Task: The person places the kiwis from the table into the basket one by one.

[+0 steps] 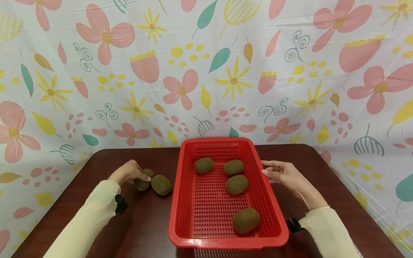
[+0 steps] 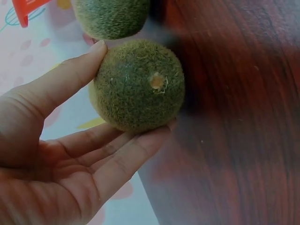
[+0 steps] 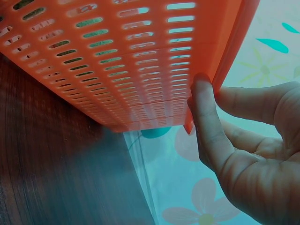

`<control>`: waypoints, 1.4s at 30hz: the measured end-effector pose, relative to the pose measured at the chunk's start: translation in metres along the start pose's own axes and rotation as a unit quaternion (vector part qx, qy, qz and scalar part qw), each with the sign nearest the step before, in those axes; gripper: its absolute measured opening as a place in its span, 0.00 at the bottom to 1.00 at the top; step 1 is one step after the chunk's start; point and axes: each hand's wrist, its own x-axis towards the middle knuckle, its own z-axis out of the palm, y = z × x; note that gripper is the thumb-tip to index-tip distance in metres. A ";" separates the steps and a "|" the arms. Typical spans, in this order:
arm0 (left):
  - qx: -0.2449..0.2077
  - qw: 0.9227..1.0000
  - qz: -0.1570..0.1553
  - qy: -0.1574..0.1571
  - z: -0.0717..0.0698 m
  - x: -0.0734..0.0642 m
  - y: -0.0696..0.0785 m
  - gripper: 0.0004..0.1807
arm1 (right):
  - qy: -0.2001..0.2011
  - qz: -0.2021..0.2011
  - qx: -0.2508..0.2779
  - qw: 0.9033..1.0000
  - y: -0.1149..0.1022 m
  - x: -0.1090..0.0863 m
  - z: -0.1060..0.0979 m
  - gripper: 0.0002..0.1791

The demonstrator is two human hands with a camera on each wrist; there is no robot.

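Note:
Left of the basket, my left hand [image 1: 130,172] grips a brown fuzzy kiwi [image 2: 138,86] between thumb and fingers; the fingers curve round its far side. A second kiwi [image 1: 161,185] lies right beside it on the table. The red plastic basket [image 1: 188,200] stands in the middle with several kiwis inside, among them one near the front [image 1: 246,220] and one at the back left [image 1: 204,165]. On the basket's right side, my right hand [image 1: 285,177] pinches the rim, with fingertips under its lip in the right wrist view.
The dark reddish wooden table [image 1: 142,225] reaches back to a floral cloth [image 1: 206,71] that hangs behind and at both sides. Perforated walls surround the kiwis in the basket. A black strap [image 1: 120,204] sits at the left wrist, another at the right.

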 end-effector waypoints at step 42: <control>-0.082 0.993 0.067 0.044 -0.047 -0.008 0.085 0.35 | 0.001 -0.003 -0.001 1.000 0.000 0.000 0.000 0.33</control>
